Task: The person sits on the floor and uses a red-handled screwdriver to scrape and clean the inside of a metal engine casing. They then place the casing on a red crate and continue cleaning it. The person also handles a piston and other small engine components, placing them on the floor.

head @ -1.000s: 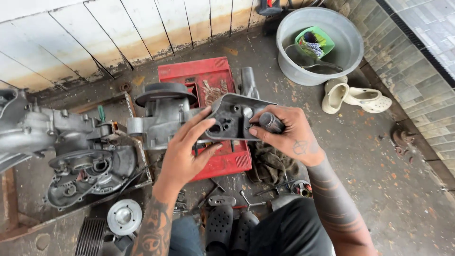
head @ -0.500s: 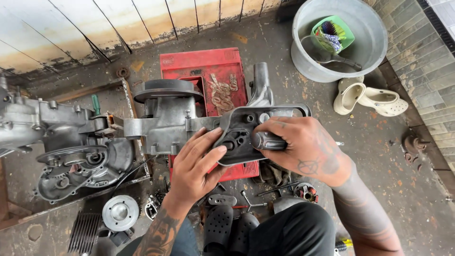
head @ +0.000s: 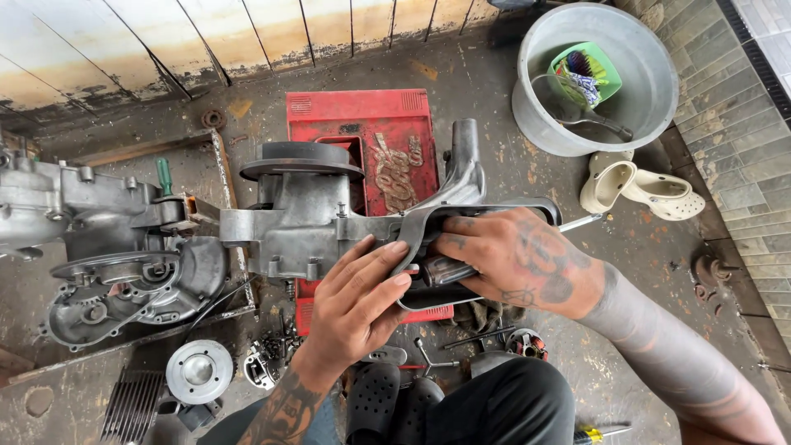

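Observation:
A grey metal engine casing (head: 301, 218) lies across a red crate (head: 387, 124) on the floor. A dark grey cover plate (head: 428, 221) sits against the casing's right end. My left hand (head: 362, 288) lies on the plate's near edge with its fingers pressed flat on it. My right hand (head: 519, 259) reaches over the plate from the right and grips a dark tool handle (head: 449, 270). A thin metal shaft (head: 581, 221) sticks out past that hand. The tool's tip is hidden under my fingers.
A second opened engine half (head: 107, 255) lies at the left, with a green-handled tool (head: 165, 175) on it. A round metal disc (head: 198, 371), a finned cylinder (head: 132, 404), small parts and black sandals (head: 387, 400) lie near me. A grey basin (head: 651, 107) and pale clogs (head: 634, 189) stand at the right.
Both hands have brought the cover plate down and left against the casing's end. My right hand has turned over the plate and now hides most of it.

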